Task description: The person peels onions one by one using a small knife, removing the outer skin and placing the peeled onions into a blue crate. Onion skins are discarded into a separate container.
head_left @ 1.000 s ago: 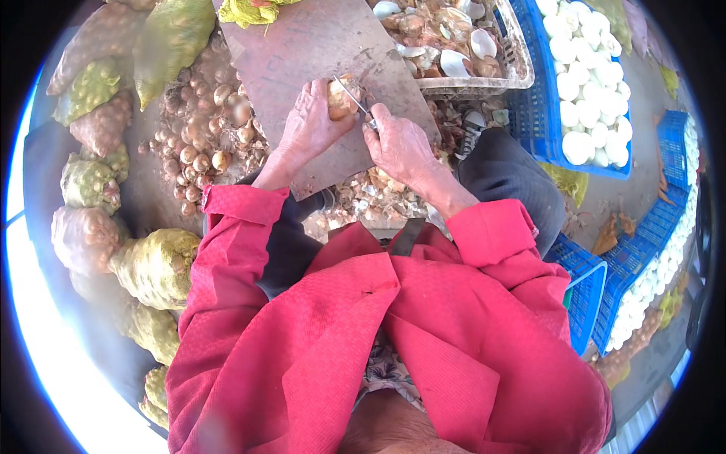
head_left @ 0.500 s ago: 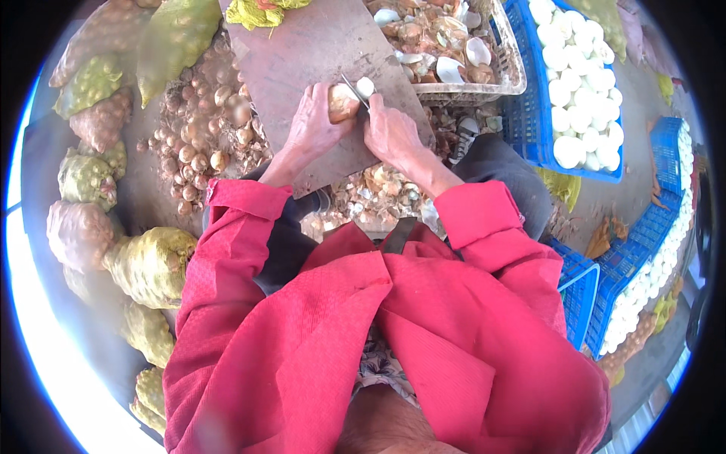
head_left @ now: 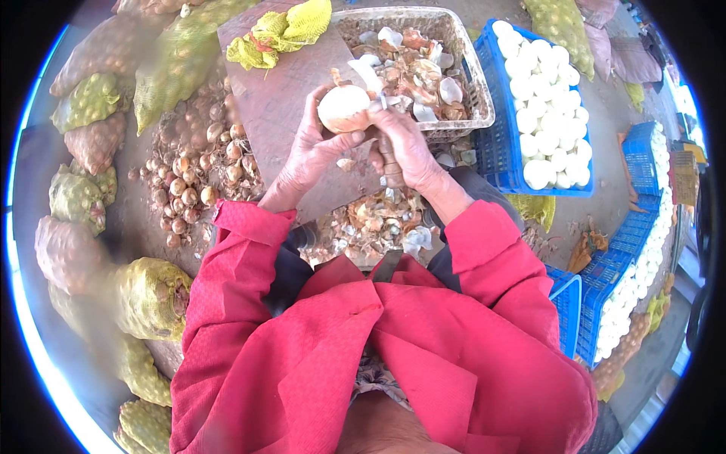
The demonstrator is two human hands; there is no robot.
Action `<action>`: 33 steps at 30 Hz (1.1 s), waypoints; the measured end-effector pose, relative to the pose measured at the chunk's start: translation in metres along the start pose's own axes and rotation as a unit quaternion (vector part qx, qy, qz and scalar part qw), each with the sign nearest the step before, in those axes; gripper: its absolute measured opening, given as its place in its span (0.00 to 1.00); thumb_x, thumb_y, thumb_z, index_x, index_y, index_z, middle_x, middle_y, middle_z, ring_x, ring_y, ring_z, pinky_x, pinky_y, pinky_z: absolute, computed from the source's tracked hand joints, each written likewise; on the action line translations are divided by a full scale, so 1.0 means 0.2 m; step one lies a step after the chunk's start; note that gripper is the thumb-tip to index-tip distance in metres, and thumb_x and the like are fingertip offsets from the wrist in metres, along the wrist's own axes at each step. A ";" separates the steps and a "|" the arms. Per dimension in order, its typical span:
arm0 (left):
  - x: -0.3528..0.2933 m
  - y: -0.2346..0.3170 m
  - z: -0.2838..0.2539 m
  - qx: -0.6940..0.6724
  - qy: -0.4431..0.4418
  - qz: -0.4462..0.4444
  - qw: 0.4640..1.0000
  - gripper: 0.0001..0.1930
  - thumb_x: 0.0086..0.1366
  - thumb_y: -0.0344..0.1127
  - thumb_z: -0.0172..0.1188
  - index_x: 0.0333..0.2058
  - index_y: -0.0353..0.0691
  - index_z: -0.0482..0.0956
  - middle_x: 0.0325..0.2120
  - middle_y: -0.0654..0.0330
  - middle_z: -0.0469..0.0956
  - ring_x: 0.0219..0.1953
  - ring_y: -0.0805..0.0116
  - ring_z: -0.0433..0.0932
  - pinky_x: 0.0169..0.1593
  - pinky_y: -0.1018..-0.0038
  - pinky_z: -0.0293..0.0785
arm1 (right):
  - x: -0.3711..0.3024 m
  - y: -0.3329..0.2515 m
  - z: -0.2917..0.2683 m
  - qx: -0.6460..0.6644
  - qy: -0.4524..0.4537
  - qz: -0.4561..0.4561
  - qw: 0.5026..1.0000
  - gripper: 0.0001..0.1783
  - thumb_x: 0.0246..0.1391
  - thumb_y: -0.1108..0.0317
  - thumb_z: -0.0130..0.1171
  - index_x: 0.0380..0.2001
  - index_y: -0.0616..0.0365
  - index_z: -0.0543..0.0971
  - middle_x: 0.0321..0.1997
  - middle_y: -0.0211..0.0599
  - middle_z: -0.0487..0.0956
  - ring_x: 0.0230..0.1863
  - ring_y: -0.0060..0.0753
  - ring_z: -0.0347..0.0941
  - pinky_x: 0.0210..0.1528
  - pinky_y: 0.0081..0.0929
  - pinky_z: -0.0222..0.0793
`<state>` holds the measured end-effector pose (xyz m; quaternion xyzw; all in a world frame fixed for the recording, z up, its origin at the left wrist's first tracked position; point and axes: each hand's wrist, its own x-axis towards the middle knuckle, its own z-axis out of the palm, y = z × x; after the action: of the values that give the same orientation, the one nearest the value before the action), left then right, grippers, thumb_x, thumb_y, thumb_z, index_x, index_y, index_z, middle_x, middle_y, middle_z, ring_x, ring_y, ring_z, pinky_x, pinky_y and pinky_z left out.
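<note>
My left hand is closed round a large onion, raised above a flat board. Part of the onion's skin is off and its pale flesh shows; a strip of peel stands away from its upper right side. In my right hand is a knife with a brownish handle, its blade largely hidden. The fingers of that hand touch the onion's right side. A small cut piece of onion lies on the board below my hands.
Beyond the board stands a pale crate of peelings. To its right, a blue crate holds peeled onions. Unpeeled onions lie left, beside filled mesh sacks. A yellow net bag rests on the board; peelings lie between my legs.
The onion has come up off the board, and a peel strip now stands out from it. The knife has left the onion's end and turned, its handle now pointing toward me. The view has shifted.
</note>
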<state>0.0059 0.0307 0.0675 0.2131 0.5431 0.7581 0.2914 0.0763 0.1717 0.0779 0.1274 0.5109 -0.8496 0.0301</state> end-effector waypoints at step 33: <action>0.07 -0.01 0.02 0.124 0.011 0.032 0.992 0.32 0.46 0.25 0.64 0.49 0.40 0.58 0.43 0.58 0.67 0.47 0.70 0.68 0.49 0.75 0.68 | 0.05 -0.07 -0.11 -0.501 0.164 -0.175 0.832 0.15 0.35 0.62 0.56 0.20 0.66 0.73 0.15 0.51 0.72 0.22 0.49 0.73 0.27 0.38 0.69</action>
<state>-0.0022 0.0441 0.0665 0.2565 0.6291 0.6960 0.2326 0.0688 0.1985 0.0783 0.1410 0.8775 -0.4352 -0.1438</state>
